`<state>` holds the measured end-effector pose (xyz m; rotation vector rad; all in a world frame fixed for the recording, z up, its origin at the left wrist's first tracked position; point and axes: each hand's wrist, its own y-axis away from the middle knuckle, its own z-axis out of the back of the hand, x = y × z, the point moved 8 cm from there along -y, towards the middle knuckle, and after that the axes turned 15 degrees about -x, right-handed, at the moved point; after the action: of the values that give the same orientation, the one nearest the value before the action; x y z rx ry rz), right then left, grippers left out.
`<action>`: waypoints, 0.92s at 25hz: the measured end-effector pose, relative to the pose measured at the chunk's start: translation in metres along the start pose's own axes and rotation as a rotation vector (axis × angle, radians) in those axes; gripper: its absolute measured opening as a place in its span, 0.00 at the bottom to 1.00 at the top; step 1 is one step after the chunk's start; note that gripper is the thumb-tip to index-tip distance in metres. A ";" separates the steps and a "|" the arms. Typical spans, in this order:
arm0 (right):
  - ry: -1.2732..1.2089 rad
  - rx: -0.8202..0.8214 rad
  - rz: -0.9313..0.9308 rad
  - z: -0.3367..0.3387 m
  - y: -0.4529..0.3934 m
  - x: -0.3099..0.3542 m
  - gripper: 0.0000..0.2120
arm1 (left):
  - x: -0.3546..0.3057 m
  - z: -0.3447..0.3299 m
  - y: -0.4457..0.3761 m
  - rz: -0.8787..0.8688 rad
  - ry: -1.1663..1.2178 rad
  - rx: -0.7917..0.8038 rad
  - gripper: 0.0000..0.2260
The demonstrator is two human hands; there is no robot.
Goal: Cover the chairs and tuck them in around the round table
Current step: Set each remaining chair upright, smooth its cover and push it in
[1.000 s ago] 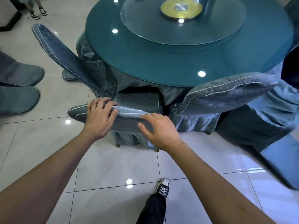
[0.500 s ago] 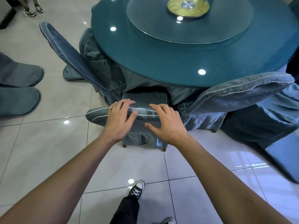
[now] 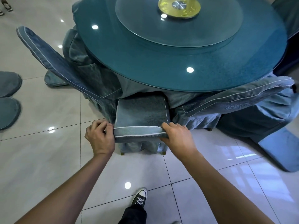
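A chair in a blue-grey cover (image 3: 142,113) with white piping stands in front of me, its seat partly under the round glass-topped table (image 3: 145,62). My left hand (image 3: 100,136) grips the left end of the chair's back top. My right hand (image 3: 178,135) grips the right end, fingers curled over the edge. Covered chairs flank it: one (image 3: 53,62) leaning at the left, one (image 3: 234,97) at the right, both against the table skirt.
A glass turntable (image 3: 178,26) with a gold centre sits on the table. More covered chair backs (image 3: 8,97) show at the left edge and another (image 3: 278,146) at the lower right. My shoe (image 3: 139,198) stands on the glossy tiled floor. Someone's feet (image 3: 6,7) appear top left.
The chair has turned square to the table and moved closer. My hands have slid from the middle of the back top out to its two ends and now curl round it.
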<state>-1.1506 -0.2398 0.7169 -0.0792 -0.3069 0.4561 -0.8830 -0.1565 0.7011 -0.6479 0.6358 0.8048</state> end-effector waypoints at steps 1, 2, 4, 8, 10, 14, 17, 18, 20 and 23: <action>0.010 -0.018 -0.011 0.001 0.000 -0.002 0.12 | -0.003 -0.005 -0.003 0.000 0.018 -0.007 0.23; 0.016 -0.041 -0.023 0.003 0.001 -0.004 0.12 | -0.006 -0.010 -0.006 -0.005 0.033 -0.001 0.22; 0.004 -0.081 -0.024 0.005 0.003 -0.010 0.12 | -0.012 -0.016 -0.010 -0.034 0.065 -0.001 0.20; -0.107 -0.033 -0.028 0.000 -0.007 -0.016 0.12 | -0.012 -0.020 -0.018 -0.107 0.080 -0.015 0.19; -0.105 -0.014 -0.020 -0.004 -0.014 -0.013 0.14 | -0.007 -0.020 -0.026 -0.112 0.078 -0.021 0.19; -0.107 -0.035 0.004 -0.012 -0.016 0.006 0.14 | 0.005 -0.019 -0.050 -0.108 0.085 0.006 0.20; -0.104 -0.032 0.011 -0.018 -0.017 0.014 0.13 | 0.010 -0.015 -0.057 -0.119 0.088 0.016 0.20; -0.103 -0.038 0.008 -0.018 -0.017 0.013 0.13 | 0.010 -0.015 -0.058 -0.116 0.085 0.024 0.20; -0.097 -0.040 0.005 -0.020 -0.017 0.015 0.13 | 0.013 -0.017 -0.059 -0.096 0.074 0.032 0.21; -0.081 -0.009 -0.003 -0.024 -0.016 0.020 0.14 | 0.018 -0.015 -0.064 -0.130 0.065 0.022 0.21</action>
<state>-1.1193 -0.2456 0.7017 -0.0695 -0.3887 0.4555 -0.8262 -0.1932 0.6962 -0.6907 0.6532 0.6570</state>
